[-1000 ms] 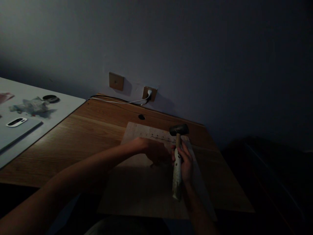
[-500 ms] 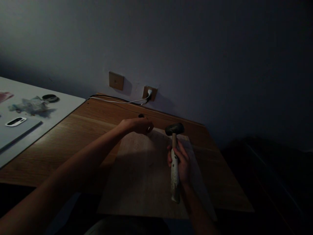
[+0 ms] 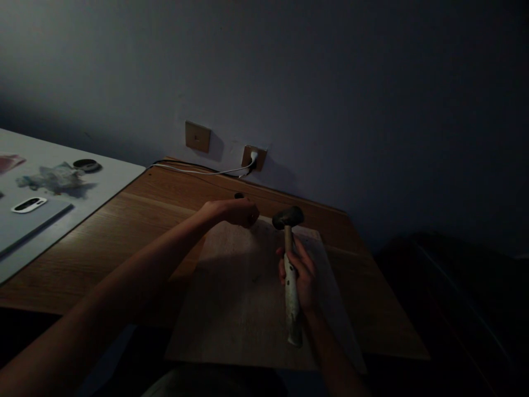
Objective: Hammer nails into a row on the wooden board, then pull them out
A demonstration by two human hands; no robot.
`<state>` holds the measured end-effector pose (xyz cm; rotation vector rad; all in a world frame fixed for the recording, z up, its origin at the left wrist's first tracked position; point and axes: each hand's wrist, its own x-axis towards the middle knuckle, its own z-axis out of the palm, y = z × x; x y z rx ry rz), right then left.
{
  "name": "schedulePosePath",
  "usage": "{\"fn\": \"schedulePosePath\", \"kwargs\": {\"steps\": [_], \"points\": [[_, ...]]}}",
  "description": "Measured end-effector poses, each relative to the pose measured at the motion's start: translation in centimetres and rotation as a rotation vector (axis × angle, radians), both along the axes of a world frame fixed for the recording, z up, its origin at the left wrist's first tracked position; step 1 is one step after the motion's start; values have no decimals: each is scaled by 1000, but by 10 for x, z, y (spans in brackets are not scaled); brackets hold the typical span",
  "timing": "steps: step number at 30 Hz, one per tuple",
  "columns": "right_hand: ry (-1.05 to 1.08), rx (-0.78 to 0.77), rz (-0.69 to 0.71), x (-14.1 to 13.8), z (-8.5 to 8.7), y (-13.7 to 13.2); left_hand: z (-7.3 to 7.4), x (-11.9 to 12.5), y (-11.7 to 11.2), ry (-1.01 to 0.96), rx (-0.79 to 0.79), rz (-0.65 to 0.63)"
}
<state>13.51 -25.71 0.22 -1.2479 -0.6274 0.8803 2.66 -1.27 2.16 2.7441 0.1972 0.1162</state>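
My right hand is wrapped round the worn, whitish grip of a hammer. Its dark, blunt head points away from me, above the far right part of a pale wooden board. My left hand is closed at the board's far edge, fingers curled down. Whatever sits inside those fingers is hidden. Just behind its knuckles a small dark round thing shows, too dim to name.
The board lies on a brown wooden table against a wall. Cables run along its back edge to a socket. On a white table at left are a grey flat scale, a crumpled plastic bag and a dark roll.
The hammer and my right hand have shifted slightly left, nearer my left hand. My left hand stays in about the same place, its fingers curled a little tighter.
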Motion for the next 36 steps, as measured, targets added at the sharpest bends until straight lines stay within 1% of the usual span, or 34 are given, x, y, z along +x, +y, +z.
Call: {"fn": "schedulePosePath", "kwargs": {"steps": [2, 4, 8, 10, 13, 16, 20, 26, 31, 36], "points": [[-4, -5, 15, -2, 0, 0, -3, 2, 1, -3, -45, -15], [-5, -21, 36, -3, 0, 0, -7, 3, 3, 5, -132, -24], [-23, -63, 96, -8, -4, 1, -20, -1, 10, -18, -325, 21], [-38, -66, 129, -10, -7, 2, -27, -6, 11, -70, -363, 47], [-56, -51, 164, -13, -8, 5, -36, -16, 11, -158, -373, 124], [-67, -46, 186, -16, -8, 7, -41, -23, 8, -199, -385, 199], [-82, -27, 234, -20, -9, 8, -45, -27, 1, -242, -317, 265], [-122, -44, 268, -21, -9, 7, -44, -28, -6, -279, -233, 308], [-134, -38, 246, -20, -10, 7, -46, -27, -4, -273, -237, 291], [-145, -65, 261, -19, -12, 7, -45, -27, -5, -269, -249, 291]]}}
